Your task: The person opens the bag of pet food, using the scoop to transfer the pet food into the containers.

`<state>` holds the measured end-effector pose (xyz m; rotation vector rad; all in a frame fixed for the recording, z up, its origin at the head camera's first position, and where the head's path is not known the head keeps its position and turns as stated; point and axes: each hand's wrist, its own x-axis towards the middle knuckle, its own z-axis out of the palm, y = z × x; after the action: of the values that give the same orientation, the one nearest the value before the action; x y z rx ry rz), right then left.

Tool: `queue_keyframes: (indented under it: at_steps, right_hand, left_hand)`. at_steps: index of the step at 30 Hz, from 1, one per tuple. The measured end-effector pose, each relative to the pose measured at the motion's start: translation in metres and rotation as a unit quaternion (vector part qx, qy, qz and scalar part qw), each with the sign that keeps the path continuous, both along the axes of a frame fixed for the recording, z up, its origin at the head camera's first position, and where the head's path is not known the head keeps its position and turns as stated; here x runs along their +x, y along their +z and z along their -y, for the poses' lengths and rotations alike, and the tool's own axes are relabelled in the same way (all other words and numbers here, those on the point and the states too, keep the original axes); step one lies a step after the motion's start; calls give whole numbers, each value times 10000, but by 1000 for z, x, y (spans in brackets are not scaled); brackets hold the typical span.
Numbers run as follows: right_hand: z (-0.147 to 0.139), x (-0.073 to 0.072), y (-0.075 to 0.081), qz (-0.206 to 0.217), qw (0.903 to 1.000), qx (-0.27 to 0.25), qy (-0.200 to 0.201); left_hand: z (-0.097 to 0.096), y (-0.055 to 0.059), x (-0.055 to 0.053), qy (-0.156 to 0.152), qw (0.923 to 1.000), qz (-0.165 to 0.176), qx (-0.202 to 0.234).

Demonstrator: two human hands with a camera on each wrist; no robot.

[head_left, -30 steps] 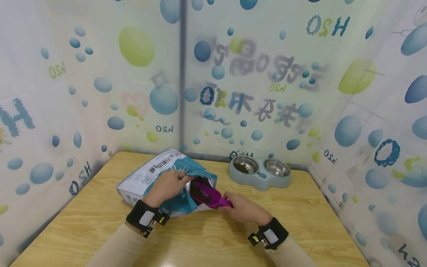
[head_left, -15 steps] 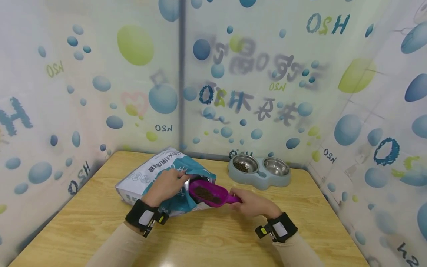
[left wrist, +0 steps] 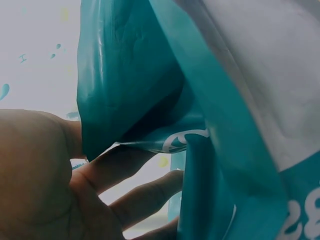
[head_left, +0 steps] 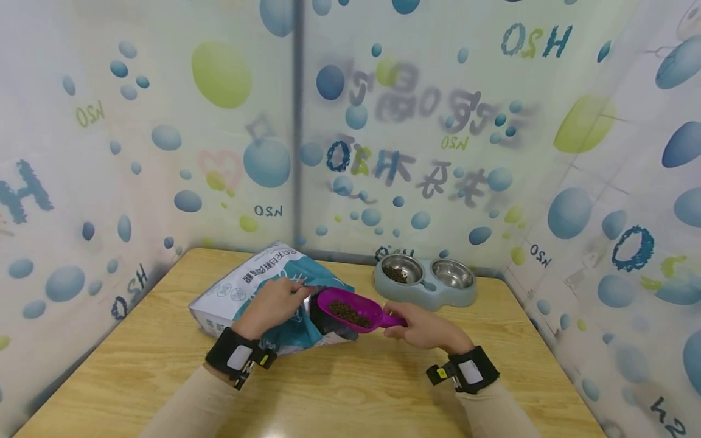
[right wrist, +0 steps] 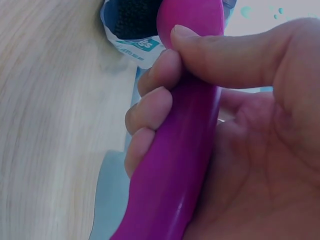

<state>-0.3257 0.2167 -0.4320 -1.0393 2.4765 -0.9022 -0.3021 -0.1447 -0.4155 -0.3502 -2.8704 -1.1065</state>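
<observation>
A teal and white pet food bag (head_left: pixel 257 286) lies on its side with its mouth toward the right. My left hand (head_left: pixel 276 304) pinches the upper edge of that mouth; in the left wrist view the teal film (left wrist: pixel 130 65) passes between thumb and fingers. Just outside the opening, a magenta scoop (head_left: pixel 378 311) holds a heap of brown kibble (head_left: pixel 349 313). My right hand (head_left: pixel 424 326) grips the scoop's handle (right wrist: pixel 175 150), fingers wrapped round it and thumb on top. Dark kibble (right wrist: pixel 135 17) shows inside the bag in the right wrist view.
Behind the right hand stands a light blue double pet bowl (head_left: pixel 427 297) with two steel dishes. Some kibble lies in its left dish (head_left: pixel 413 267). Printed curtains (head_left: pixel 219 152) close in the wooden table (head_left: pixel 350 389) at the back and sides.
My right hand has drawn the scoop up and to the right, out of the bag's mouth, with kibble in it. The left hand stays at the bag's edge.
</observation>
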Motion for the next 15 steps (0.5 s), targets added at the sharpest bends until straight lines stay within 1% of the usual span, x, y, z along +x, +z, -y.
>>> queue_keyframes:
  at_steps: [4,7,10,15]
  right_hand:
    - [-3,-1,1,55,9999,-108,74]
    - [-6,-2,2,36,9999,-132,23]
    - [-9,-2,3,11,9999,-107,-109]
    - [-15,-2,6,-62,9996,-228,-121]
  left_hand:
    - [0,0,0,15,10000,48,-8]
    - [0,0,-1,2,10000,31,-30]
    - [0,1,0,0,10000,78,-42]
    - [-1,1,1,-11,9999,59,-108]
